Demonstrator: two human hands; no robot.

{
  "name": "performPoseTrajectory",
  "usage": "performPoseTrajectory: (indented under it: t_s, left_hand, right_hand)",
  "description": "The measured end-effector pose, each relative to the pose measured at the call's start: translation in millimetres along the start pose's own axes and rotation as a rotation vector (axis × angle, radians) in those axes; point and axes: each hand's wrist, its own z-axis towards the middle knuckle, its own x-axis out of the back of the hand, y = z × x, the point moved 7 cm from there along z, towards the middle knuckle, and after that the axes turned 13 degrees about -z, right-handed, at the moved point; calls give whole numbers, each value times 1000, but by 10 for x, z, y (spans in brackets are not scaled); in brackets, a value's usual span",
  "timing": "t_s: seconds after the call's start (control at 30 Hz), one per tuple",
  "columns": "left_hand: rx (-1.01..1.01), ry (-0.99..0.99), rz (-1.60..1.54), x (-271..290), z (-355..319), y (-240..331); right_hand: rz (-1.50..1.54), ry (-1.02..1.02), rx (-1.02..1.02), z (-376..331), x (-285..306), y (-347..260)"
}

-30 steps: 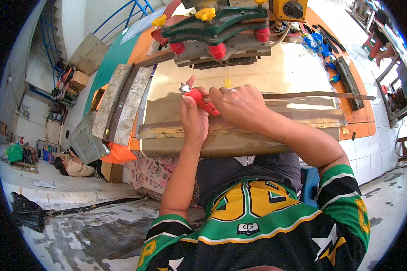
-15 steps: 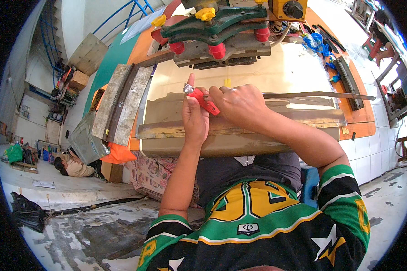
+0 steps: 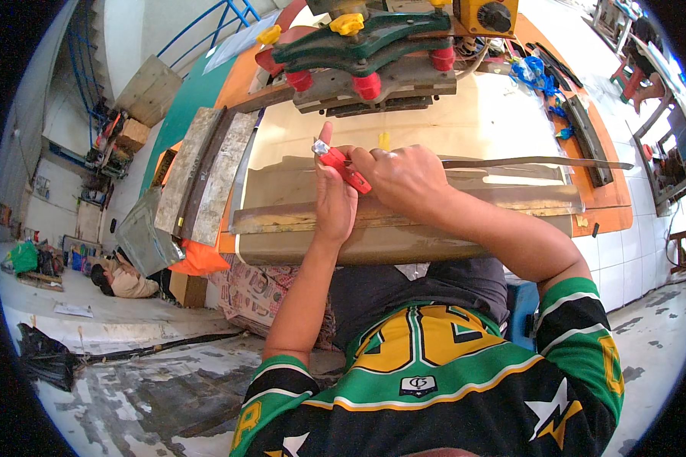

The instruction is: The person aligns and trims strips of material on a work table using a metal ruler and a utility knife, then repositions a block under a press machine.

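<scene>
Over the machine's work surface, my left hand (image 3: 335,202) grips a red tool (image 3: 347,172) with a silver metal end; its index finger stretches away from me. Slanting across the palm, the tool has its metal end at the far left. My right hand (image 3: 408,175) is closed with its fingertips at the tool's right side, and what they pinch is hidden. A long, thin dark strip (image 3: 537,161) runs rightward from beside my right hand past the surface's edge. Whether that hand holds the strip, I cannot tell.
Beyond my hands hangs a green metal press head (image 3: 366,42) with red and yellow knobs. A worn brown bar (image 3: 411,213) crosses the near edge. Flat metal plates (image 3: 202,179) stand at left; a dark metal bar (image 3: 589,141) and blue plastic (image 3: 532,74) lie at right. A person (image 3: 126,278) is low at far left.
My left hand has shifted slightly right and turned a little, with the red tool in it. My right hand has barely moved.
</scene>
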Motion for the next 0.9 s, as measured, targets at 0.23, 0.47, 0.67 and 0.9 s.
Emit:
performPoseTrajectory:
  t_s: [0.23, 0.47, 0.67, 0.9]
  left_hand:
    - [22, 19, 120, -73, -28, 11]
    - [-47, -75, 176, -108, -21, -2]
    - [-89, -112, 336, -54, -14, -24]
    - [-99, -84, 336, -89, -21, 23]
  right_hand:
    - [0, 32, 15, -9, -10, 35]
    - [55, -11, -6, 4, 82, 80]
    - [81, 29, 33, 5, 92, 105]
    - [21, 88, 45, 10, 54, 96]
